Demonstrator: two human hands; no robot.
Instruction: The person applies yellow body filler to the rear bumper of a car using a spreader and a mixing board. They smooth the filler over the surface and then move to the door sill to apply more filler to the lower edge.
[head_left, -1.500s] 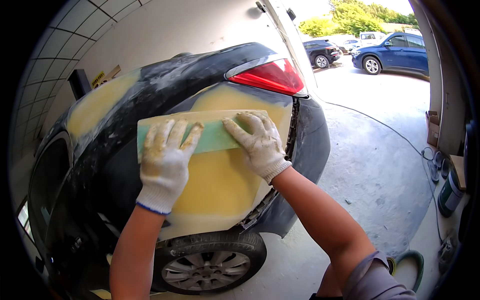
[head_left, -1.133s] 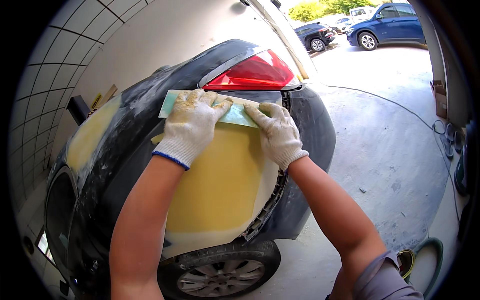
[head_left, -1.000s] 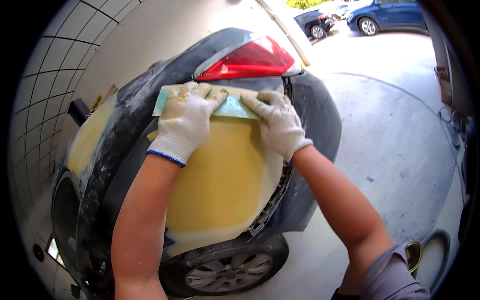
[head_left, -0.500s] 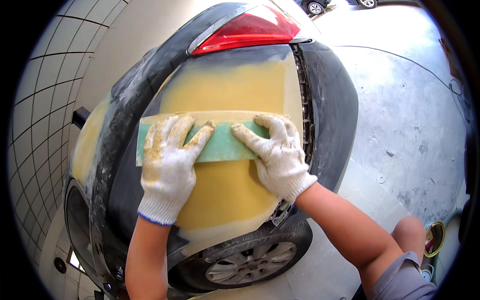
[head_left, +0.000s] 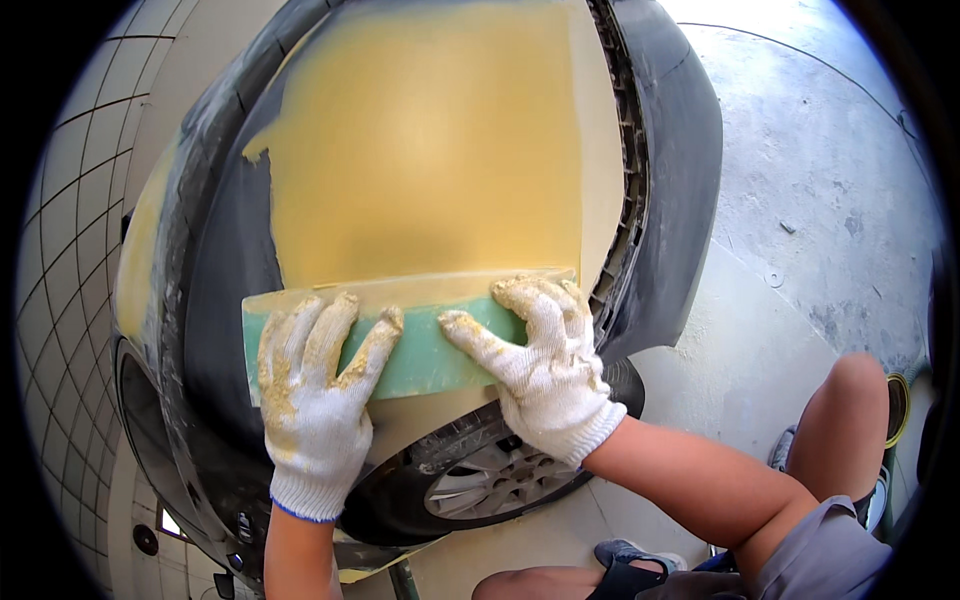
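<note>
A long, flat green sanding board (head_left: 425, 355) with a dusty yellowish far edge lies across the lower part of the car's rear side panel. My left hand (head_left: 320, 405), in a white knit glove with yellow dust on its fingers, grips the board's left part. My right hand (head_left: 550, 375), gloved the same way, holds its right part. Both thumbs point inward over the green face, and the fingertips reach the far edge. Beyond the board spreads a smooth patch of yellow body filler (head_left: 430, 150). The surface beneath the board is hidden.
Below the panel is the car's rear wheel (head_left: 500, 485), close to my hands. A dark bumper (head_left: 670, 180) stands off the panel at right, with a gap between. Tiled wall (head_left: 75, 240) runs along the left. My bent knee (head_left: 845, 425) is at lower right, near a tape roll (head_left: 898, 410).
Both hands have brought the board down the panel toward the wheel, and slightly left. More yellow filler shows beyond it. The view has shifted too: the red tail light is out of sight.
</note>
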